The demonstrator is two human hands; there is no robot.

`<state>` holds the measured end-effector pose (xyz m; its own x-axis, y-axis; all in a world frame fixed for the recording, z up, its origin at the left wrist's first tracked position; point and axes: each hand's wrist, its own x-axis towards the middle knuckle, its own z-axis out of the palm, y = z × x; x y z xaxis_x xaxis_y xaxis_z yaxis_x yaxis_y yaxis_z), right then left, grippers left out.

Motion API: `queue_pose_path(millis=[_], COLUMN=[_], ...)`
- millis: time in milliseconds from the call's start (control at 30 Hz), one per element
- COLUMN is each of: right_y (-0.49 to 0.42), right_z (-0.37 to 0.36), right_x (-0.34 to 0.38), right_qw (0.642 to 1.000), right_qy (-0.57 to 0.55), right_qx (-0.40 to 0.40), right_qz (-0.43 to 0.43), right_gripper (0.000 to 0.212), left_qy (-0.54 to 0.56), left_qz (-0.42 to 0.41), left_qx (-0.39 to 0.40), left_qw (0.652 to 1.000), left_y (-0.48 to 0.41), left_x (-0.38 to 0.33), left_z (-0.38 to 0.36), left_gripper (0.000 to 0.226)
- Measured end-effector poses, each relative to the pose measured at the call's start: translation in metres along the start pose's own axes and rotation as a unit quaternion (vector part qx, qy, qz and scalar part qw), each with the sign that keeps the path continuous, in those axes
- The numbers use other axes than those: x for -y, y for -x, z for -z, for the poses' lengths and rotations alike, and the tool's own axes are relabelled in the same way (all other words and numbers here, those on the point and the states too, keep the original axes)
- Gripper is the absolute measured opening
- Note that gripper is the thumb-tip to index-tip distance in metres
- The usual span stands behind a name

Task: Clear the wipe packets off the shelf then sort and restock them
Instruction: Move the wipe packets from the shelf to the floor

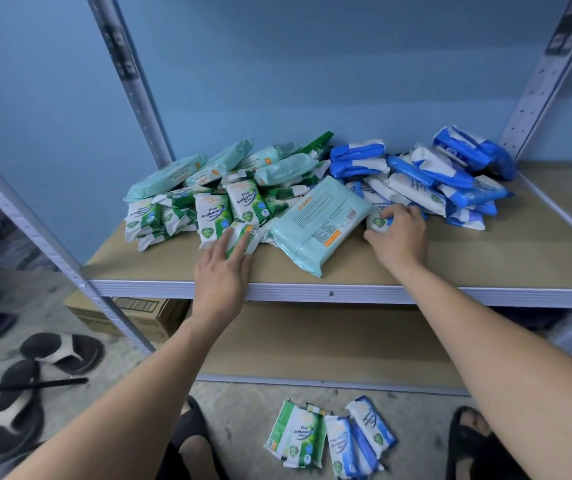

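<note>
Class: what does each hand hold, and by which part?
The right hand grips a small blue-and-white packet by its near end. The left hand holds nothing; its straight fingers rest on a green packet.

A storeroom corner, domestic by the look: a metal rack [131, 81] with slotted uprights and a fibreboard shelf [485, 252] against a plain blue wall [312, 64], a cardboard box [139, 315] on the bare concrete floor [243, 400], slippers [66, 351] lying nearby.
</note>
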<state>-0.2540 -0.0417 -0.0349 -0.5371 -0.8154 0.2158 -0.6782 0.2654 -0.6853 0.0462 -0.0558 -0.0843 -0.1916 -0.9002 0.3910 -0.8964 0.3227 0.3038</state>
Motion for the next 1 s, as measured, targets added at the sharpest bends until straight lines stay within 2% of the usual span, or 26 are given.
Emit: queue_pose_path(millis=[167, 367, 600, 667, 767, 1000], right_y=[0.006, 0.017, 0.029, 0.036, 0.054, 0.110], right_z=[0.017, 0.040, 0.054, 0.058, 0.058, 0.048], right_x=[-0.015, -0.034, -0.035, -0.033, -0.036, -0.048], right_qw=[1.000, 0.995, 0.982, 0.978, 0.970, 0.969], right_qy=[0.009, 0.079, 0.161, 0.182, 0.219, 0.194], right_qx=[0.021, 0.055, 0.075, 0.064, 0.027, -0.031], right_qz=[0.021, 0.039, 0.068, 0.080, 0.106, 0.150], right_gripper=[0.034, 0.033, 0.029, 0.026, 0.027, 0.044], left_qy=[-0.002, -0.005, -0.008, -0.019, -0.023, 0.017], left_qz=[-0.006, 0.008, 0.018, 0.021, 0.016, -0.016], left_qx=[-0.003, -0.006, 0.039, 0.050, 0.021, -0.040], left_qw=[1.000, 1.000, 0.999, 0.998, 0.999, 0.999], left_y=[0.000, 0.001, -0.002, -0.001, 0.009, 0.046], left_x=[0.001, -0.002, -0.003, -0.007, -0.017, -0.030], left_z=[-0.001, 0.001, 0.008, 0.013, 0.019, 0.019], left_gripper=[0.050, 0.046, 0.049, 0.049, 0.046, 0.042])
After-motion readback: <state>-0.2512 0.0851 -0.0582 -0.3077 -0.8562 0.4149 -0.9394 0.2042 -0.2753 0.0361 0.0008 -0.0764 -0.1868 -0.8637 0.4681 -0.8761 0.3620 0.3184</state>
